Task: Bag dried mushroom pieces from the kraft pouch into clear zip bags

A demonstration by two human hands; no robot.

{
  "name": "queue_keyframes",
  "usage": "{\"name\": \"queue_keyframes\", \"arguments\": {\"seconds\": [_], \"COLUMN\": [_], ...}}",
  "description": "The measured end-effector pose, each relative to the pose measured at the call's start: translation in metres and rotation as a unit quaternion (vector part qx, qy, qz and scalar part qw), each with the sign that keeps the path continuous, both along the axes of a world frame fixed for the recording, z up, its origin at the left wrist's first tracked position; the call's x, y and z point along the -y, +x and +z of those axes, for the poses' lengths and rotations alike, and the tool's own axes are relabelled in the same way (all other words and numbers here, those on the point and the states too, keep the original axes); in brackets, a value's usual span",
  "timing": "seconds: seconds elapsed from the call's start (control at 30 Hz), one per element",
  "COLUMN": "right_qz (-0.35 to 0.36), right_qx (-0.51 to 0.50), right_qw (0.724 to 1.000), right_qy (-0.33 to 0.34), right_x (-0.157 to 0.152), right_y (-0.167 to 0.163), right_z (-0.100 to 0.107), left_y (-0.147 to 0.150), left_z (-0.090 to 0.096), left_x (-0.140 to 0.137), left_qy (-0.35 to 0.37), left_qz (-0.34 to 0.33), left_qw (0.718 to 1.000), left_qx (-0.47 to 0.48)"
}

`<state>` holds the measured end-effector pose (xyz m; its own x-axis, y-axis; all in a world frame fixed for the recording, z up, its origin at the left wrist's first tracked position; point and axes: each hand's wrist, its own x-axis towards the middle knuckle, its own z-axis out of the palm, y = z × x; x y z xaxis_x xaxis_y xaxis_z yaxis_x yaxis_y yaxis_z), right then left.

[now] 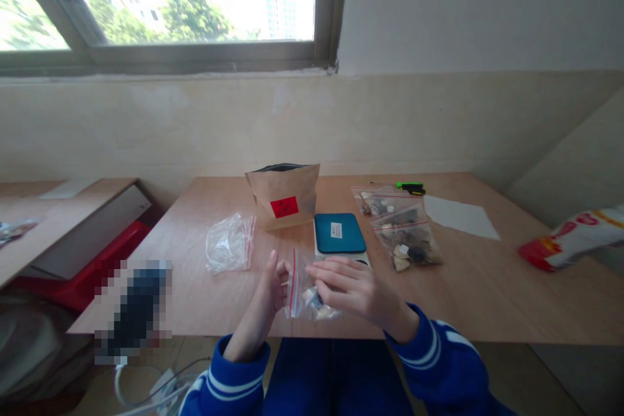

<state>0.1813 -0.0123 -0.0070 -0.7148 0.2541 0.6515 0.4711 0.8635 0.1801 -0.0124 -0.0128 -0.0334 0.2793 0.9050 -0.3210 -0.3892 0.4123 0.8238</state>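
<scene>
Down at the near edge of the light wooden table (487, 299), both hands meet on a small clear zip bag with a red seal strip (305, 289), filled with little mixed pieces. The left hand (268, 292) pinches the bag's sealed edge, fingers closed on it; the right hand (353, 286) lies flat over its other side, fingers spread and pressing. Just beyond sits a teal-topped scale (340, 233). To the left lies an empty clear zip bag (229, 244), to the right two filled clear bags (402, 227). Further back stands a brown paper pouch with a red label (284, 195), and a green-and-black pen (410, 187).
</scene>
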Motion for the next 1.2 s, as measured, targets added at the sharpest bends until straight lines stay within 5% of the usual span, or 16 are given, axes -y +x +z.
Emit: {"name": "queue_keyframes", "arguments": {"seconds": [0.17,0.3,0.5,0.6,0.7,1.2], "right_qz": [0.052,0.020,-0.050,-0.048,-0.036,-0.068], "right_qx": [0.030,-0.030,-0.210,-0.265,-0.280,-0.243], "right_qw": [0.998,0.989,0.879,0.823,0.794,0.831], "right_qy": [0.006,-0.145,-0.425,-0.501,-0.538,-0.496], "right_x": [0.002,-0.002,0.001,0.003,0.004,0.006], "right_y": [-0.005,-0.002,-0.016,-0.030,-0.041,-0.043], "right_z": [-0.005,-0.003,-0.002,-0.001,-0.001,-0.013], "left_y": [-0.010,-0.011,0.000,0.009,0.014,0.010], "left_z": [-0.014,-0.008,0.005,0.001,-0.003,-0.014], "left_x": [0.002,-0.001,-0.001,0.005,0.010,0.012], "left_qy": [-0.002,0.112,0.244,0.254,0.249,0.249], "left_qz": [0.018,0.047,0.139,0.147,0.158,0.111], "left_qw": [0.994,0.986,0.941,0.936,0.941,0.935], "left_qx": [-0.107,-0.114,-0.188,-0.192,-0.165,-0.228]}}
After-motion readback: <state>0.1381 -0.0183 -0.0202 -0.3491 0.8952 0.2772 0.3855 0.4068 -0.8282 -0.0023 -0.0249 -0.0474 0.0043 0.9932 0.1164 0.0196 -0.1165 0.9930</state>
